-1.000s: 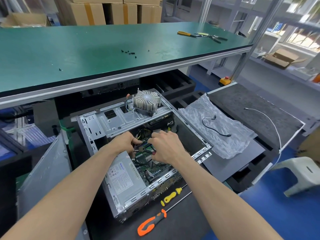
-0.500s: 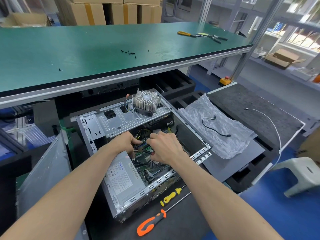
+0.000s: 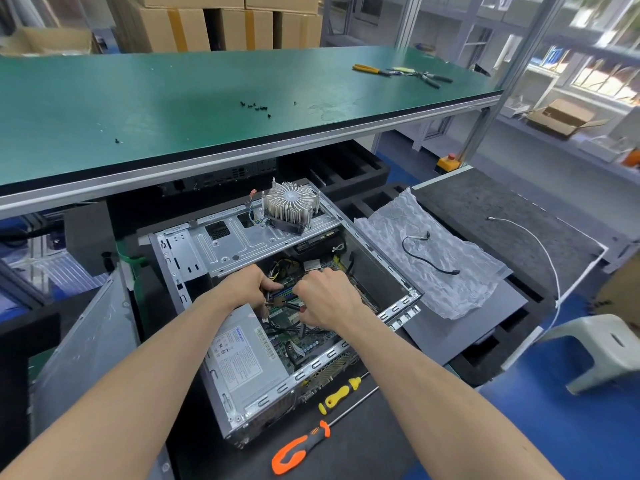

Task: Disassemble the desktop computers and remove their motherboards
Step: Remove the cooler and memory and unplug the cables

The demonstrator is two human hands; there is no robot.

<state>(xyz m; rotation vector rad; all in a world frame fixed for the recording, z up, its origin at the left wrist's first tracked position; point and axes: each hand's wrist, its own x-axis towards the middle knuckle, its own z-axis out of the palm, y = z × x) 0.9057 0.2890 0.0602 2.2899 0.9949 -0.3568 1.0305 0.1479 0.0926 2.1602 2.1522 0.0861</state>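
Note:
An open desktop case (image 3: 398, 306) lies on its side on the low bench. Its green motherboard (image 3: 306, 342) shows in the bottom, beside the grey power supply (image 3: 242, 358). Both my hands reach inside, over the blue memory slots. My left hand (image 3: 247, 287) has its fingers curled and pinches a small dark connector at the board. Close to its right, my right hand (image 3: 327, 299) is closed around a thin dark tool with a red tip (image 3: 298, 307). What lies under my palms is hidden.
A finned heatsink (image 3: 289, 207) rests on the case's drive bracket. An orange screwdriver (image 3: 298, 450) and a yellow one (image 3: 337, 396) lie in front of the case. Bubble wrap with a black cable (image 3: 429, 258) lies right. Screws (image 3: 256, 106) and pliers (image 3: 401, 72) sit on the green table. A white stool (image 3: 606, 348) stands right.
My right hand has crept slightly left and up toward my left hand over the board. The left hand has barely moved.

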